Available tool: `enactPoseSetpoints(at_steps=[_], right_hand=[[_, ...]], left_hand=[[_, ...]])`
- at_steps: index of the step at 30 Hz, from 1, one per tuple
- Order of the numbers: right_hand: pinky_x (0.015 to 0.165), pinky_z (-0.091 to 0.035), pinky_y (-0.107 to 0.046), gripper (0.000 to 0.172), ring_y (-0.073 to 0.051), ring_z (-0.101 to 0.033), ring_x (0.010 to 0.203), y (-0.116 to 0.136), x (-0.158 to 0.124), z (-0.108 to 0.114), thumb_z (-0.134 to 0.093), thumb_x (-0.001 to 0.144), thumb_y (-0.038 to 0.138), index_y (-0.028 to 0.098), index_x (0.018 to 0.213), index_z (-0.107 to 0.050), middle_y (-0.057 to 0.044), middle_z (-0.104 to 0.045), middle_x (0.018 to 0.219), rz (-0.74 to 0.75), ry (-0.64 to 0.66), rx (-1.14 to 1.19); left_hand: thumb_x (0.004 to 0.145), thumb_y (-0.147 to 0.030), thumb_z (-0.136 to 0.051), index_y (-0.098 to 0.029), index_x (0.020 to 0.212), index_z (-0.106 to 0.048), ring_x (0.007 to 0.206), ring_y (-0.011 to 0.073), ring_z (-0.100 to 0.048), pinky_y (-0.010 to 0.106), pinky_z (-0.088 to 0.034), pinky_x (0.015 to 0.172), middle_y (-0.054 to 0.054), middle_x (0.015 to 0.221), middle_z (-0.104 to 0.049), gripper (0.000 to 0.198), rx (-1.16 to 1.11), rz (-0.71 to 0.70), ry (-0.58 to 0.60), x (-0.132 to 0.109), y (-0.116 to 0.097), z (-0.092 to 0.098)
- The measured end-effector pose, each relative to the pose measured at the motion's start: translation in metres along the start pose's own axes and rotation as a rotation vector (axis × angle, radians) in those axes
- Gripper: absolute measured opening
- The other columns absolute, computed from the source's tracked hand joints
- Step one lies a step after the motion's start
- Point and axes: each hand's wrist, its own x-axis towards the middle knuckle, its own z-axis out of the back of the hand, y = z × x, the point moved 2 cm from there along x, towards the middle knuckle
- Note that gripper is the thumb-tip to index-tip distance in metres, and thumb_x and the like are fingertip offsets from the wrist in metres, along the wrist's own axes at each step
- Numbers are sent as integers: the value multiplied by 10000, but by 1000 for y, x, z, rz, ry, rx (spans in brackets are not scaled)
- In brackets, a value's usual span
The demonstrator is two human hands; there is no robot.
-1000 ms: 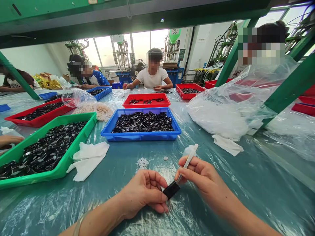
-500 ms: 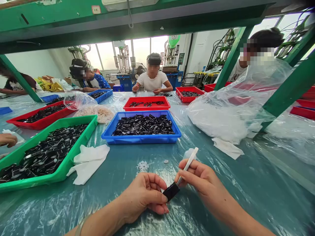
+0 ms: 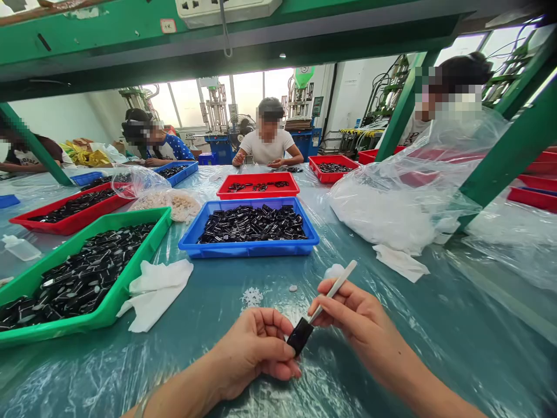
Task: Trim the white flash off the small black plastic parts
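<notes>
My left hand (image 3: 256,348) is closed round a small black plastic part (image 3: 299,337), pinched between thumb and fingers low over the table. My right hand (image 3: 350,313) grips a thin white stick-like tool (image 3: 335,288) and its tip meets the top of the black part. Both hands hover just above the plastic-covered teal table (image 3: 435,337). A little heap of tiny white bits (image 3: 252,296) lies just beyond my hands.
A blue tray (image 3: 250,248) of black parts stands ahead, a green tray (image 3: 108,305) at left with white cloths (image 3: 154,287) beside it. Red trays (image 3: 259,186) sit farther back. A big clear plastic bag (image 3: 404,191) lies at right. Several other people sit round the table.
The black part has tilted more upright in my left hand, and the white tool has risen slightly with it. The other person's hand at the far left edge has gone from view.
</notes>
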Motion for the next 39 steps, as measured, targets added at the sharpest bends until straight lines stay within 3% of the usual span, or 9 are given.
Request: enactPoseSetpoints(at_steps=[5, 11, 22, 26, 28, 31, 33, 35, 39], right_hand=[[635, -476, -301, 332, -171, -620, 631, 2, -2, -2, -698, 717, 429, 177, 860, -536, -23, -661, 694, 12, -13, -19], [658, -486, -274, 231, -148, -615, 658, 0, -4, -3, -654, 797, 351, 178, 892, -533, 0, -650, 696, 4, 55, -27], [661, -491, -275, 213, -159, -616, 667, 5, -2, 0, -621, 798, 356, 185, 881, -525, -10, -653, 714, 70, 32, -102], [601, -472, -270, 199, -169, -588, 646, 21, -5, 13, -554, 824, 379, 209, 921, -523, -11, -631, 710, 267, -154, -322], [500, -411, -248, 149, -150, -523, 549, 26, -9, 16, -490, 856, 353, 224, 927, -512, 19, -564, 630, 330, -172, -520], [428, -291, -246, 77, -136, -417, 441, 19, -12, 12, -429, 853, 243, 230, 819, -497, 47, -461, 521, 317, 18, -916], [436, -256, -256, 130, -148, -440, 443, 5, -13, 8, -433, 804, 152, 221, 705, -481, 25, -488, 521, 240, 166, -1205], [450, -252, -264, 143, -185, -510, 486, -8, -13, 6, -464, 761, 107, 209, 665, -493, -12, -547, 562, 168, 227, -1410], [587, -400, -310, 117, -261, -601, 739, -11, -12, 4, -518, 782, 144, 169, 873, -588, -86, -627, 808, 254, 208, -1354]], left_hand=[[570, -160, -716, -91, 778, -586, 576, 157, -666, 149, -489, 471, 95, 688, -669, 254, -20, 42, 79, 1, 2, 0], [716, -345, -657, -90, 711, -575, 569, 159, -670, 141, -488, 455, 112, 690, -664, 267, -1, 63, 133, 1, 4, -4], [687, -364, -704, -106, 732, -559, 548, 151, -669, 122, -469, 425, 80, 693, -667, 299, 53, 49, 104, 0, 5, -4], [683, -377, -706, -106, 731, -559, 539, 148, -665, 120, -458, 410, 73, 691, -662, 312, 83, 43, 119, -1, 5, -4], [692, -374, -702, -107, 731, -557, 541, 147, -664, 125, -462, 414, 75, 706, -665, 305, 93, 13, 129, -2, 4, -4], [701, -363, -701, -101, 754, -578, 573, 148, -670, 145, -491, 456, 89, 766, -674, 294, 100, -83, 138, -3, 0, -3], [690, -352, -715, -92, 771, -600, 596, 149, -671, 163, -509, 488, 102, 808, -676, 296, 104, -141, 137, -5, -2, -3], [673, -336, -732, -86, 785, -617, 616, 152, -670, 174, -515, 503, 111, 845, -676, 297, 108, -180, 137, -6, -5, -3], [657, -279, -748, -94, 800, -632, 654, 160, -676, 179, -516, 521, 108, 911, -675, 261, 103, -231, 139, -7, -7, -2]])
